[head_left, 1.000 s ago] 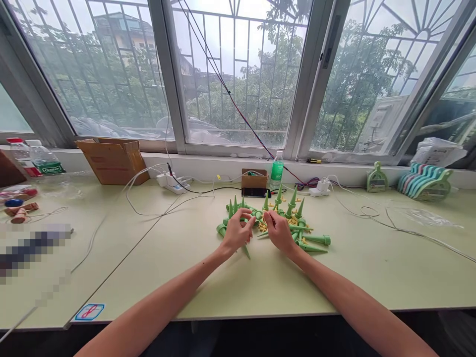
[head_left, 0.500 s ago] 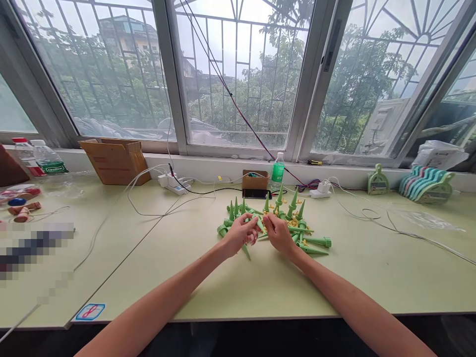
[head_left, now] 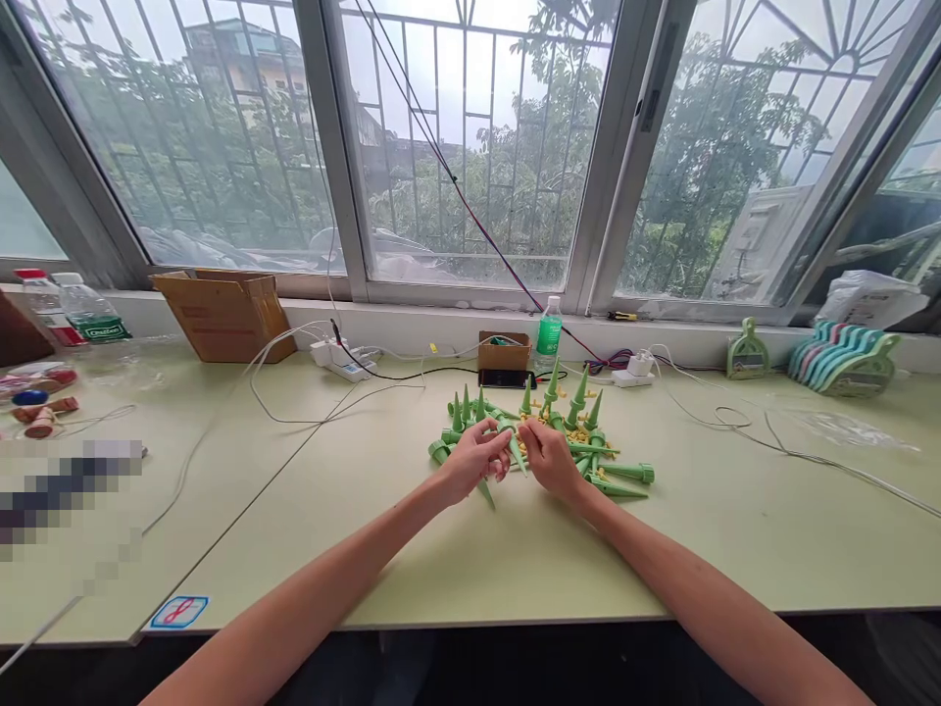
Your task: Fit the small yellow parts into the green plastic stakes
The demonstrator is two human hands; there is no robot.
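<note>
My left hand [head_left: 470, 463] pinches a green plant watering spike [head_left: 519, 456] between thumb and fingers, its pointed end tilted down toward the table. Close beside it, my right hand [head_left: 550, 461] is closed in a pinch at the spike's upper end; what sits between those fingertips is hidden. Around both hands lie more green spikes [head_left: 627, 473], several of them standing point up, such as the tall spike [head_left: 578, 400] behind my right hand. Small yellow plastic pieces [head_left: 580, 434] are heaped among them, partly covered by my hands.
At the back stand a small cardboard box [head_left: 504, 351], a phone [head_left: 507, 378], a green-labelled bottle [head_left: 548, 333] and a larger carton [head_left: 224, 316]. White cables [head_left: 323, 424] and a power strip [head_left: 351, 368] lie to the left. A row of dustpan-like items [head_left: 845, 361] is at the right.
The held spike has turned a little, showing more of its length between my hands. Both hands stay nearly in place, and the whole view has shifted slightly.
</note>
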